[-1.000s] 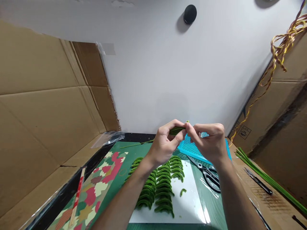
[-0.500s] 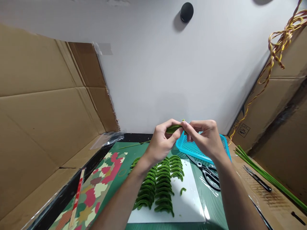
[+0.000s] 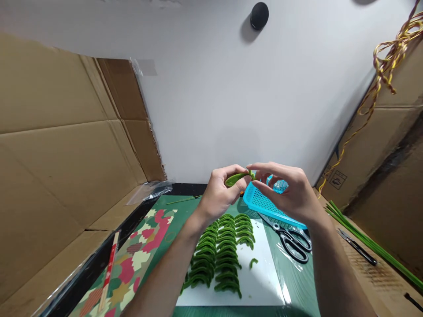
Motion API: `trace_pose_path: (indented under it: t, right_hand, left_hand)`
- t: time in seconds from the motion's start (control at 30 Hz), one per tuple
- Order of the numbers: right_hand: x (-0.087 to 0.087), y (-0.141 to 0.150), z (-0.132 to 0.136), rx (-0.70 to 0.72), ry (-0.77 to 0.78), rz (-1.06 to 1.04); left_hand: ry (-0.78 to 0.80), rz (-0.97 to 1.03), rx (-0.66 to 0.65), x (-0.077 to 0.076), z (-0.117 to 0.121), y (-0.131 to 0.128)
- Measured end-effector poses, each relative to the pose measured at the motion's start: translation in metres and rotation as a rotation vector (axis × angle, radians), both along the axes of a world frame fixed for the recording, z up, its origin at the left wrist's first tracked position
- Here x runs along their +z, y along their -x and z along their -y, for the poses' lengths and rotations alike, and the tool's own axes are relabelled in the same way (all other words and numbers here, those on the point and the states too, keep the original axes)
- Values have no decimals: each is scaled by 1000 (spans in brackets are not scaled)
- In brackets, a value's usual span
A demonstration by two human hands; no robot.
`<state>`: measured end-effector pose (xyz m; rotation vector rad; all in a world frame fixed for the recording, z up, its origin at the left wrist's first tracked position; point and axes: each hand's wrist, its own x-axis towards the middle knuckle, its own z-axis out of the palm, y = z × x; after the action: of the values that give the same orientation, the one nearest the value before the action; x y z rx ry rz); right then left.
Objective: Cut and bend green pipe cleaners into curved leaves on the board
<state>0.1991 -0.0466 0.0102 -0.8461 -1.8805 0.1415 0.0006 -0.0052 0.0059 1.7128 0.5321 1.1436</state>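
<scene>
Both my hands are raised above the table and meet on one small green curved piece. My left hand pinches its left part between thumb and fingers. My right hand pinches its right end with thumb and forefinger, the other fingers curled. Below them several rows of the same green curved pieces lie on a white sheet, and one small loose green piece lies apart to the right.
A blue mesh basket stands behind my right hand, black scissors beside it. Long green stems and a black tool lie at the right. Cardboard walls stand left and right; a patterned sheet and a red-striped stick lie left.
My hands have lifted slightly and spread a little; the green piece now shows bent between them. My right hand's fingers have opened out more around its end.
</scene>
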Motion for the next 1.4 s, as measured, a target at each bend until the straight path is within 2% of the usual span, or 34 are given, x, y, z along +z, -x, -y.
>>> trace_pose_path:
  t: [0.37,0.63,1.03,1.2,1.4]
  right_hand:
    - [1,0,2,-80,13,4]
    - [1,1,1,-59,2,-13]
    - [2,-4,4,5,123,30]
    - [4,-3,5,-42,63,106]
    - [5,-1,6,-63,-62,119]
  left_hand:
    - [-69,-121,66,-5,-2,1]
    - [-39,-60,57,-2,1,-1]
    - [-46,-77,41,-1,2,1]
    - [-24,-50,34,1,1,5]
    - [36,34,-33,4,2,7]
